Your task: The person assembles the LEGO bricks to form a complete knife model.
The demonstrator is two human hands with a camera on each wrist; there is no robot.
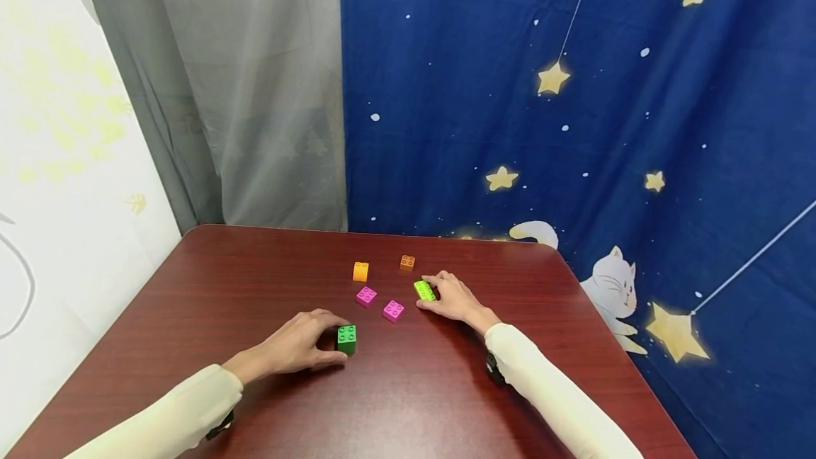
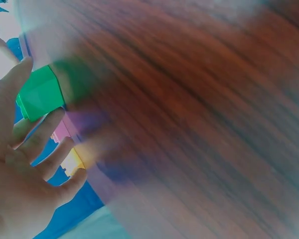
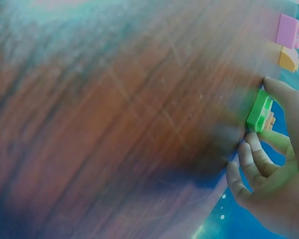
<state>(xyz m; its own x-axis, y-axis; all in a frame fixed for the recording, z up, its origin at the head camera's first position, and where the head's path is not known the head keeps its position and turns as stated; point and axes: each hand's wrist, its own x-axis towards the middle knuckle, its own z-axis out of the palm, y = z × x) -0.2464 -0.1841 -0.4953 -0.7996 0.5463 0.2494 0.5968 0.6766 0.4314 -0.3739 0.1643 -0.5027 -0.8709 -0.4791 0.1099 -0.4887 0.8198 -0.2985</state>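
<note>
On the table's near middle, my left hand (image 1: 295, 345) holds a dark green toy brick (image 1: 346, 338) between thumb and index finger, studs up. In the left wrist view that brick (image 2: 41, 93) lies between the thumb and the index finger, the other fingers spread loosely. Farther right, my right hand (image 1: 452, 297) has its thumb and index finger at opposite ends of a longer lime green brick (image 1: 424, 290). The right wrist view shows the lime brick (image 3: 259, 110) low on the tabletop between them. Two magenta bricks (image 1: 393, 311) sit between the hands.
Beyond the magenta bricks stand a yellow-orange brick (image 1: 360, 272) with a curved face and a small brown-orange brick (image 1: 407, 262). The dark red wooden table (image 1: 255, 261) has rounded far corners. A grey curtain (image 1: 274, 91) and a blue starry curtain (image 1: 446, 105) hang behind it.
</note>
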